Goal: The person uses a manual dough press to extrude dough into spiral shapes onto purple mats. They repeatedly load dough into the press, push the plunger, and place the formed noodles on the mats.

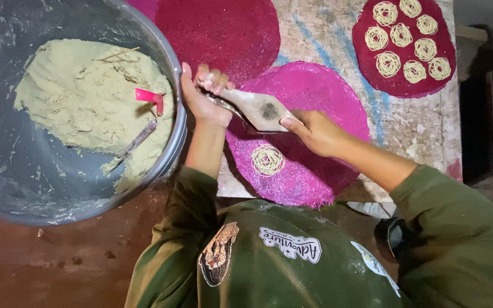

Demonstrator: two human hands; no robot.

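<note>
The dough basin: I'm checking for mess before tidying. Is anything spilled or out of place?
Yes. A red-handled tool lies half-sunk in the dough, and smears and crumbs coat the grey basin wall. Nothing appears spilled outside it.

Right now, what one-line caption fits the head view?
Both hands, left hand and right hand, hold a wooden press over a pink mat bearing one noodle coil, beside a dough basin.

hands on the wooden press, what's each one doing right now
Left hand: closed on one handle of the diamond-shaped wooden noodle press.
Right hand: closed on the press's other end, above the round pink woven mat.
</note>
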